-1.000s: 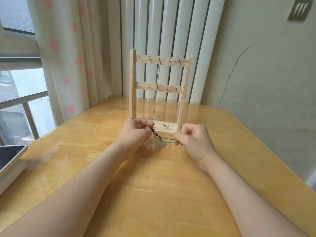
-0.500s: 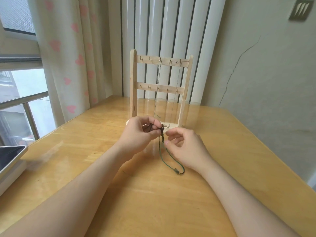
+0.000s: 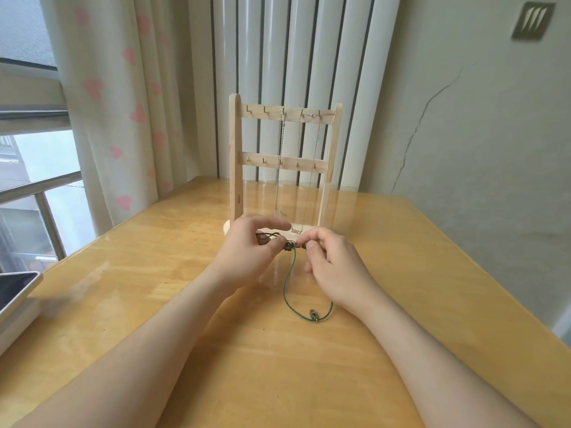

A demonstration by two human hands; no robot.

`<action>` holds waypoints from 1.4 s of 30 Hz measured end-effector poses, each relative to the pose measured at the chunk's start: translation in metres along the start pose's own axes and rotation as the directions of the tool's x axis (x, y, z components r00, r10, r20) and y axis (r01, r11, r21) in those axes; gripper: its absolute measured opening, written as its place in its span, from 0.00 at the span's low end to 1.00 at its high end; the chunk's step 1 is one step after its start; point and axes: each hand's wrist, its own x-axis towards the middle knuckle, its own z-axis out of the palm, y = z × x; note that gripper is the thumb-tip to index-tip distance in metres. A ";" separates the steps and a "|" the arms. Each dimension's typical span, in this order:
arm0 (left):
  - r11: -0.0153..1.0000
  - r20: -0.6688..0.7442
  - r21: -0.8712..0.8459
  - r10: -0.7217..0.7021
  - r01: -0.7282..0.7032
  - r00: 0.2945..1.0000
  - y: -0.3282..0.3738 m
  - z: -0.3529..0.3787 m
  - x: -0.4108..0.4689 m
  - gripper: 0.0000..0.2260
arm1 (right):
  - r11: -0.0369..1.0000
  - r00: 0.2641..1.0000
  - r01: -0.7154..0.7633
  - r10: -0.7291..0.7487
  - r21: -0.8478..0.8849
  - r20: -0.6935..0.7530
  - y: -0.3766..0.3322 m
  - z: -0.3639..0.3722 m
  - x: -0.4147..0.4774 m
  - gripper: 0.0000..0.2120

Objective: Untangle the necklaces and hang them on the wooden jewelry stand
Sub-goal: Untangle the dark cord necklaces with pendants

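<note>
The left hand (image 3: 247,248) has its fingers curled, thumb and forefinger pinching the left end of a small dark knotted tangle (image 3: 290,244). The right hand (image 3: 336,267) pinches the right end of the same tangle between thumb and forefinger tip, its other fingers loosely bent. The tangle lies directly between the two hands just above the table (image 3: 401,273), its long axis running left to right, and each hand is about equally close to it.

From the tangle a green cord necklace (image 3: 286,285) drops toward the near side, curves right along the tabletop past a metal clasp (image 3: 313,315) and disappears under the right wrist.

Just beyond the hands, on the far side, stands the wooden jewelry stand (image 3: 235,168). A silver chain (image 3: 279,174) and a finer chain (image 3: 312,168) already hang from its top bar, and the free hooks (image 3: 249,110) sit to the left of them. Once the cord is loose, I judge it must travel up and away, slightly leftward.
</note>
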 end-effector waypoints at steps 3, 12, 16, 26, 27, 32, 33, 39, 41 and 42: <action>1.000 0.027 0.017 -0.017 0.017 0.999 -0.001 -0.001 0.001 0.08 | 0.999 0.999 0.028 -0.026 0.042 -0.048 0.002 -0.001 0.002 0.11; 0.998 0.021 0.037 0.041 -0.042 0.999 0.004 -0.005 -0.001 0.12 | 0.967 0.998 -0.062 0.053 0.248 0.043 -0.003 -0.002 0.002 0.10; 0.998 0.063 0.020 0.051 -0.052 0.997 0.007 -0.003 -0.003 0.09 | 0.929 0.994 -0.107 0.090 0.354 0.065 -0.005 -0.003 0.002 0.12; 0.999 0.166 -0.045 -0.013 0.021 0.986 0.009 -0.003 -0.005 0.09 | 0.715 0.979 -0.195 0.186 0.671 0.087 -0.008 -0.005 0.007 0.13; 0.997 0.187 -0.065 -0.038 0.051 0.982 0.010 -0.003 -0.006 0.10 | 0.681 0.974 -0.212 0.201 0.701 0.101 -0.010 -0.006 0.008 0.13; 0.964 0.310 -0.232 -0.053 0.130 0.949 0.016 -0.004 -0.009 0.04 | 0.649 0.970 -0.235 0.200 0.723 0.135 -0.009 -0.007 0.008 0.13; 0.960 0.318 -0.247 -0.051 0.135 0.947 0.018 -0.004 -0.010 0.05 | 0.662 0.971 -0.234 0.195 0.712 0.139 -0.008 -0.007 0.008 0.13; 0.983 0.264 -0.159 -0.045 0.090 0.963 0.018 -0.003 -0.008 0.06 | 0.734 0.970 -0.242 0.208 0.635 0.129 -0.008 -0.010 0.006 0.11; 0.983 0.255 -0.146 -0.072 0.112 0.964 0.017 -0.003 -0.008 0.09 | 0.756 0.969 -0.243 0.210 0.608 0.127 -0.007 -0.011 0.007 0.13; 0.983 0.255 -0.141 -0.080 0.119 0.964 0.017 -0.002 -0.008 0.10 | 0.758 0.970 -0.242 0.207 0.606 0.129 -0.007 -0.011 0.008 0.13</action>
